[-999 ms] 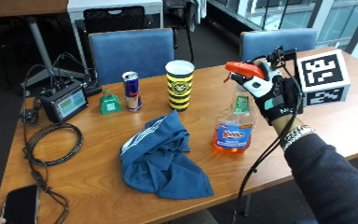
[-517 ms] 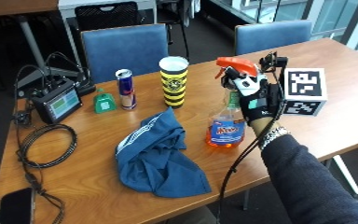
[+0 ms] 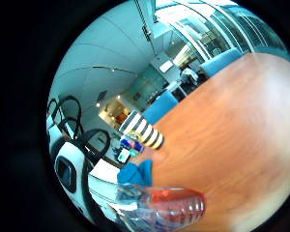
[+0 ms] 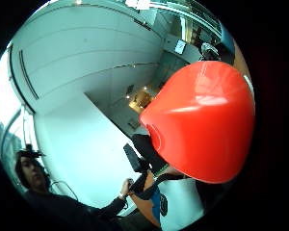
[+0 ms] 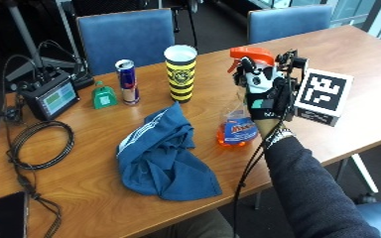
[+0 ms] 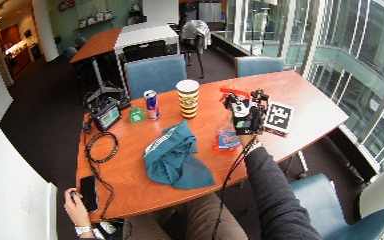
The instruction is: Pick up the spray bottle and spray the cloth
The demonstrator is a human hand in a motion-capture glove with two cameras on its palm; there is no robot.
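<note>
Since a moment earlier the spray bottle (image 5: 245, 106) was kept upright by the right hand (image 5: 264, 92), fingers curled round its neck, nozzle aimed left toward the cloth (image 5: 164, 152) nearby.

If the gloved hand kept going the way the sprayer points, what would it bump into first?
Probably the striped cup. The gloved hand holds the spray bottle with its orange nozzle aimed toward that cup, and the can stands farther along. Depth is hard to judge, so it might pass in front.
</note>
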